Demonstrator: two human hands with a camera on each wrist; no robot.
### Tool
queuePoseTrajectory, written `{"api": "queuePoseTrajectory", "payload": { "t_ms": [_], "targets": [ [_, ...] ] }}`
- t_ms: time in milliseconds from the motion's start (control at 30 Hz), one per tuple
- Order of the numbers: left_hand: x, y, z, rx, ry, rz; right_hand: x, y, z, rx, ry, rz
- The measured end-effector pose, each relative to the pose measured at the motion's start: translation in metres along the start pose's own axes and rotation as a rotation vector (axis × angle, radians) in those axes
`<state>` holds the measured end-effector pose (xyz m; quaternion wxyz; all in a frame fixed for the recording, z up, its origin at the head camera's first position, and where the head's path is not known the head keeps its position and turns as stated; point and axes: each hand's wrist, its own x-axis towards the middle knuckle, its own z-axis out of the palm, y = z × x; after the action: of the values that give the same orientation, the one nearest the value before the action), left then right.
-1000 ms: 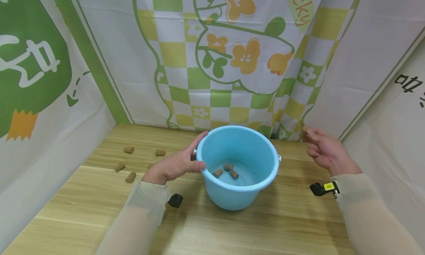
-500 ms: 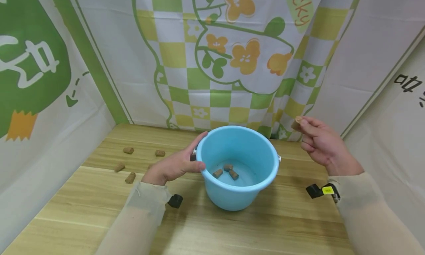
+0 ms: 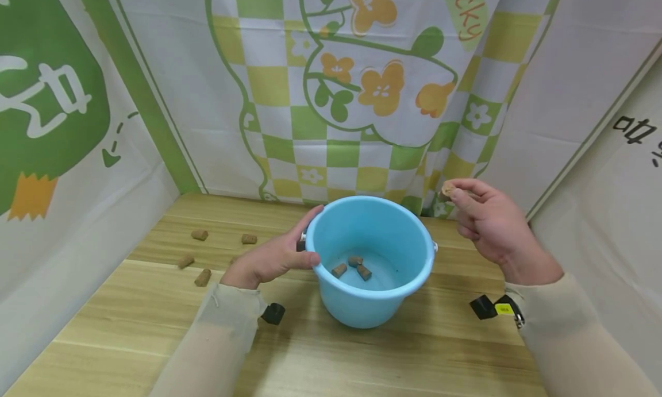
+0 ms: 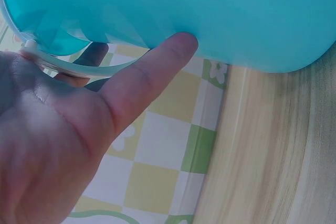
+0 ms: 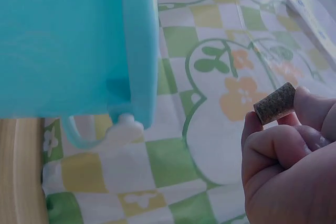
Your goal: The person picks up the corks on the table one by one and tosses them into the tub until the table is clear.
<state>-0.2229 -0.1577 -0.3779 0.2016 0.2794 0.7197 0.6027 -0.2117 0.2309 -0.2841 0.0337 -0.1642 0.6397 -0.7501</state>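
Note:
My left hand (image 3: pixel 276 253) steadies the left side of a light blue bucket (image 3: pixel 369 302), thumb and fingers spread straight along the outside by the rim. In the left wrist view a straight finger (image 4: pixel 149 80) presses the bucket's outer wall, near the pale handle (image 4: pixel 79 69). My right hand (image 3: pixel 493 222) pinches a cork (image 3: pixel 446 191) between thumb and fingertips, up to the right of the bucket and higher than its rim. The cork's speckled side shows in the right wrist view. Inside the bucket, three corks (image 3: pixel 364 271) lie on the bottom.
Several more corks (image 3: pixel 203 277) lie scattered on the wooden table (image 3: pixel 129 322), left of the bucket; one is partly behind the left wrist. A checked, flowered curtain (image 3: pixel 310 121) hangs close behind the bucket. Printed fabric walls stand at the left and right.
My right hand has risen and moved left towards the bucket, carrying the pinched cork. The left hand, the bucket and the loose corks stay in place.

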Motion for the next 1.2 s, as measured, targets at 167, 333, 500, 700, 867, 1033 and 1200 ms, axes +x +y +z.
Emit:
{"api": "queuePoseTrajectory", "payload": {
  "t_ms": [167,333,500,700,867,1033,1200],
  "targets": [
    [0.000,0.000,0.000,-0.009,-0.008,0.005,-0.003,-0.003,0.010,-0.140,0.055,-0.001],
    [0.000,0.001,0.000,-0.016,-0.010,0.007,-0.007,-0.004,0.018,-0.265,0.080,0.026],
    [0.001,0.000,0.000,-0.015,-0.008,0.011,-0.008,-0.006,0.024,-0.320,0.078,0.019],
    [0.001,0.000,0.000,-0.010,-0.005,0.007,-0.011,-0.007,0.033,-0.396,0.056,0.014],
    [0.002,0.000,0.000,-0.017,-0.007,0.000,-0.015,-0.008,0.041,-0.537,0.052,-0.004],
    [0.001,-0.001,0.000,-0.033,-0.018,0.009,-0.017,-0.008,0.046,-0.590,0.030,-0.013],
    [0.001,0.000,0.000,-0.047,-0.022,0.011,-0.019,-0.008,0.048,-0.627,0.015,-0.012]
  ]
}}
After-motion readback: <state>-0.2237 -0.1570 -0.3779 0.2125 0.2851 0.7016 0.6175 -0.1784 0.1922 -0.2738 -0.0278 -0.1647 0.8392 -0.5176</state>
